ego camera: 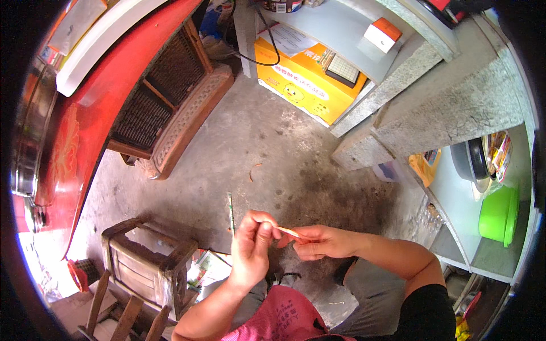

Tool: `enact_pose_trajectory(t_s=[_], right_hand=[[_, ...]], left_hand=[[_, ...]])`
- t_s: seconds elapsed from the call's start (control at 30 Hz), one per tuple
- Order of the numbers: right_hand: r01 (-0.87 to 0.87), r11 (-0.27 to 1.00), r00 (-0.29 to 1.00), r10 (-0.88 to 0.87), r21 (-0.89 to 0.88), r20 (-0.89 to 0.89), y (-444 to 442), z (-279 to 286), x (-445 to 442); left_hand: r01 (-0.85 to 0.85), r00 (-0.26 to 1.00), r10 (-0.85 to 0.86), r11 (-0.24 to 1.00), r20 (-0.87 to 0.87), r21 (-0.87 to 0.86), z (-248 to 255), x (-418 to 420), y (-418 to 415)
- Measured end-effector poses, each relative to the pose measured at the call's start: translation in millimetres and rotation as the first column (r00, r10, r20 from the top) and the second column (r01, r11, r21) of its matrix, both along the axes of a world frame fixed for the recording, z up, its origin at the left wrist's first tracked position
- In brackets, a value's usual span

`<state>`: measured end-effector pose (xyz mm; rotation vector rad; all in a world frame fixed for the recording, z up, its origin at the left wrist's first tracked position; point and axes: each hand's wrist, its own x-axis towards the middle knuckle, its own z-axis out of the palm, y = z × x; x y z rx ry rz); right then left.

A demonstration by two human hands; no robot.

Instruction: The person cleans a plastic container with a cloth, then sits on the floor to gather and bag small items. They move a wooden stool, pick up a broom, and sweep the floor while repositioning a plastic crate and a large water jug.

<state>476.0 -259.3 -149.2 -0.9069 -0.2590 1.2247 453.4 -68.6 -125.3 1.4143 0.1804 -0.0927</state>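
Observation:
Before my body, my left hand (255, 241) pinches one end of a thin, pale, twisted strip (288, 231) between thumb and forefinger. The strip's other end lies in the fingers of my right hand (315, 242), a short way to the right. What the strip is made of cannot be told. A slim green-and-white stick (231, 213) stands out just past my left hand; its lower end is hidden behind that hand. A curved brown strip (254, 171) lies on the concrete floor beyond both hands.
A wooden stool frame (140, 255) stands at the lower left, near a red table (72, 140). A wooden lattice-panelled piece (187, 123) lies further back. A yellow carton (298, 91) sits under a shelf. At the right, shelves hold a green plastic tub (498, 215) and a black basin (467, 160).

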Motion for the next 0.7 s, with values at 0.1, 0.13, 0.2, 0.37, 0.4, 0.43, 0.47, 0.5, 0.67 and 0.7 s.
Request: enact_pose_trajectory(t_s=[0.1, 0.13, 0.2, 0.37, 0.4, 0.43, 0.47, 0.5, 0.67, 0.7], right_hand=[[-0.186, 0.982, 0.982, 0.185, -0.020, -0.036, -4, -5, 38], [-0.208, 0.971, 0.978, 0.205, -0.117, -0.034, -5, -10, 54], [-0.185, 0.920, 0.982, 0.182, -0.347, -0.039, -5, -52, 90], [0.383, 0.693, 0.915, -0.373, -0.611, 0.150, -27, -86, 275], [0.701, 0.533, 0.696, -0.656, -0.474, 0.292, -46, -59, 312], [0.799, 0.596, 0.511, -0.741, 0.076, 0.435, -107, -79, 360], [0.900, 0.432, 0.396, -0.868, 0.063, 0.298, -77, -83, 363], [0.971, 0.238, 0.231, -0.954, 0.012, 0.189, -58, -75, 357], [0.988, 0.115, 0.015, -0.738, 0.103, 0.674, -10, -90, 271], [0.986, 0.102, -0.027, -0.695, 0.136, 0.719, -11, -96, 254]], left_hand=[[-0.203, 0.977, 0.202, 0.979, -0.061, -0.006, -4, 10, 21], [-0.258, 0.966, 0.257, 0.965, -0.037, -0.033, 3, 15, 19], [-0.246, 0.969, 0.246, 0.969, -0.002, -0.008, 9, 20, 17], [0.105, 0.994, -0.111, 0.962, 0.011, 0.251, 19, 17, 18], [0.218, 0.973, -0.230, 0.929, 0.005, 0.300, 24, 19, 15], [0.250, 0.965, -0.263, 0.939, 0.023, 0.236, 29, 22, 8], [0.265, 0.961, -0.276, 0.931, 0.009, 0.252, 27, 19, 13], [0.298, 0.951, -0.310, 0.922, 0.008, 0.247, 26, 17, 15], [0.370, 0.916, -0.400, 0.879, 0.042, 0.300, 33, 12, 20], [0.393, 0.897, -0.437, 0.856, 0.063, 0.335, 34, 11, 20]])
